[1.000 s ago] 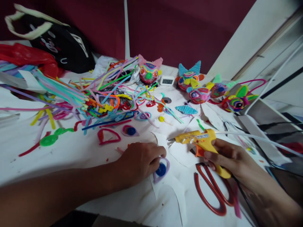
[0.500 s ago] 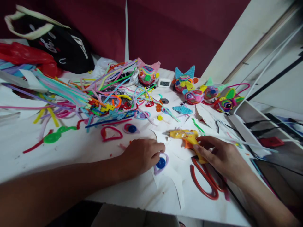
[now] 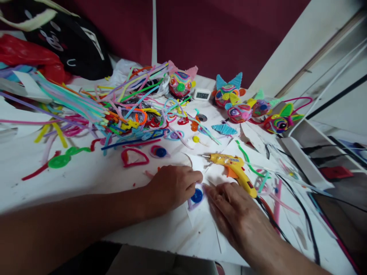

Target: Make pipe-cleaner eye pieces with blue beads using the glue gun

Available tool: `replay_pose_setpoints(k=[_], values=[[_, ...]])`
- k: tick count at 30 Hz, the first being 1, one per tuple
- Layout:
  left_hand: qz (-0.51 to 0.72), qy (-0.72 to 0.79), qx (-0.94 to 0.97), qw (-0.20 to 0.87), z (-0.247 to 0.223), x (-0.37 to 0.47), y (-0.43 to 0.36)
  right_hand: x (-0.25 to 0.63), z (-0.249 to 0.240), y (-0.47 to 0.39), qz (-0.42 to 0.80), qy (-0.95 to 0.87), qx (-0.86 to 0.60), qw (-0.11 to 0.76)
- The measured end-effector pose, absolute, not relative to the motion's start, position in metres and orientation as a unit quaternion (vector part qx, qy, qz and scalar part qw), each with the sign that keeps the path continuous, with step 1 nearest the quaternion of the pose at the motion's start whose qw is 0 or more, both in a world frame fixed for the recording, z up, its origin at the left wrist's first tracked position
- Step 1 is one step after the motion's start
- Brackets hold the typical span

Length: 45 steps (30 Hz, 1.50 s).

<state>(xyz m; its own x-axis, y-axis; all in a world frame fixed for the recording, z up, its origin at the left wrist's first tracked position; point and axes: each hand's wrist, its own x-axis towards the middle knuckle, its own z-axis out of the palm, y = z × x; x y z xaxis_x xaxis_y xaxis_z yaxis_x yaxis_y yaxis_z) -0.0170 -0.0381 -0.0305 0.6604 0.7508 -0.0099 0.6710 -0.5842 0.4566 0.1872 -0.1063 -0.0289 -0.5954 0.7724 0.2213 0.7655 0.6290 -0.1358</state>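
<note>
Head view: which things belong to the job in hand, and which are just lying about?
Job in hand, as far as I can judge:
- purple loop with blue button, between left hand and right hand
- yellow glue gun, lying unheld near the right hand

Probably just lying about:
- black bag
- digital clock
- red plastic bag

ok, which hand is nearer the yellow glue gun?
Right. The right hand is close beside the handle of the yellow glue gun, on the near side; the left hand is farther off, left of the nozzle, by the blue button.
</note>
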Motion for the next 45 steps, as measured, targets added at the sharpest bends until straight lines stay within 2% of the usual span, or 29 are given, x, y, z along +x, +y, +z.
replay_pose_setpoints(k=[6,11,20,27,30,36,45], values=[[0.083,0.408,0.885,0.207,-0.028,-0.016,-0.039,0.189,-0.037,-0.106,-0.078,-0.904,-0.401,0.128],[0.066,0.399,0.895,0.188,-0.031,-0.016,-0.039,0.191,-0.039,-0.106,-0.138,-0.914,-0.371,0.090],[0.054,0.399,0.900,0.166,-0.030,-0.014,-0.041,0.188,-0.035,-0.106,-0.150,-0.912,-0.372,0.083],[0.099,0.266,0.904,0.320,-0.020,-0.033,-0.022,0.189,-0.038,-0.108,-0.151,-0.902,-0.396,0.079],[0.067,0.232,0.901,0.360,-0.010,-0.036,-0.015,0.189,-0.038,-0.109,-0.161,-0.902,-0.393,0.076],[0.008,0.249,0.903,0.352,0.002,-0.029,-0.015,0.188,-0.036,-0.108,-0.173,-0.901,-0.392,0.068],[-0.006,0.247,0.922,0.299,0.000,-0.025,-0.019,0.185,-0.036,-0.108,-0.165,-0.899,-0.396,0.087]])
